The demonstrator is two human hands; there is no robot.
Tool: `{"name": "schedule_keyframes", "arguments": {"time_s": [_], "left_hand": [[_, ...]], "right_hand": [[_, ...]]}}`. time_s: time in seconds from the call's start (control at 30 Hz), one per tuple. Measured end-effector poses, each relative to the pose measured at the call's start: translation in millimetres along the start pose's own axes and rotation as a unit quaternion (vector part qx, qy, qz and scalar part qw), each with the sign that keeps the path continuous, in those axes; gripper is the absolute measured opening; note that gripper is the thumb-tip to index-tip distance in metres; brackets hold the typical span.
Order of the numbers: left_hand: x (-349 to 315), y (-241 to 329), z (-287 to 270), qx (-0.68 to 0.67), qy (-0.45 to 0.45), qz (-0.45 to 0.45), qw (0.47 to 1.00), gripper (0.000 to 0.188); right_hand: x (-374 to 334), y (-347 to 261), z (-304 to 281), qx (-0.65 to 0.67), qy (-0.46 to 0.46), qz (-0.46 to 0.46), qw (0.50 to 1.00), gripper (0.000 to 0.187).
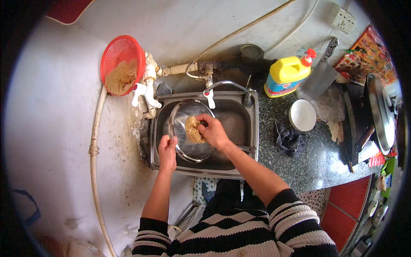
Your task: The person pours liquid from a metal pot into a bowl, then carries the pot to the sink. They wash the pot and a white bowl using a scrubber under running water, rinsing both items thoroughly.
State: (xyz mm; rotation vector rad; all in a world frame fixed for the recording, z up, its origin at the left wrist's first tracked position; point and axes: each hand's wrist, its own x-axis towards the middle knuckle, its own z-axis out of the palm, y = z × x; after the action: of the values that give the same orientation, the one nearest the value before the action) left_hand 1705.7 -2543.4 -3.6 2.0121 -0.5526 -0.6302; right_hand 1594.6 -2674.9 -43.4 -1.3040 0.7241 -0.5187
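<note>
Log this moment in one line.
left hand: holds round shiny-rimmed dish by rim | right hand: holds tan scrubber over dish | place: above sink

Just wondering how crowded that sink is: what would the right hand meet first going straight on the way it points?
With the tan scrubber held at its fingertips, the right hand would probably meet the inside of the round, shiny-rimmed piece of cookware first, though one view leaves depth unclear.
</note>
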Motion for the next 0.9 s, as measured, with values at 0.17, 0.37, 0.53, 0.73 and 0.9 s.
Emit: {"name": "schedule_keyframes", "arguments": {"time_s": [0.17, 0.37, 0.53, 0.73, 0.9], "left_hand": [[15.8, -46.8, 4.5, -0.22, -0.068, -0.02, 0.973, 0.015], [25.7, -62.2, 3.9, -0.3, -0.057, -0.095, 0.948, 0.014], [34.4, -64.6, -2.2, -0.248, -0.095, -0.086, 0.96, 0.014], [39.8, -76.0, -9.0, -0.216, -0.15, -0.056, 0.963, 0.013], [43.8, -79.3, -7.9, -0.218, -0.171, -0.061, 0.959, 0.013]], "right_hand": [[19.4, -23.9, -6.0, -0.107, 0.054, -0.073, 0.99, 0.029], [22.8, -19.1, -33.4, -0.203, 0.103, -0.148, 0.962, 0.027], [26.9, 31.4, -27.8, -0.242, 0.025, -0.141, 0.96, 0.024], [61.9, 104.2, 28.4, -0.337, 0.035, -0.12, 0.933, 0.03], [92.9, 143.7, 46.0, -0.483, -0.101, -0.293, 0.819, 0.033]]}}
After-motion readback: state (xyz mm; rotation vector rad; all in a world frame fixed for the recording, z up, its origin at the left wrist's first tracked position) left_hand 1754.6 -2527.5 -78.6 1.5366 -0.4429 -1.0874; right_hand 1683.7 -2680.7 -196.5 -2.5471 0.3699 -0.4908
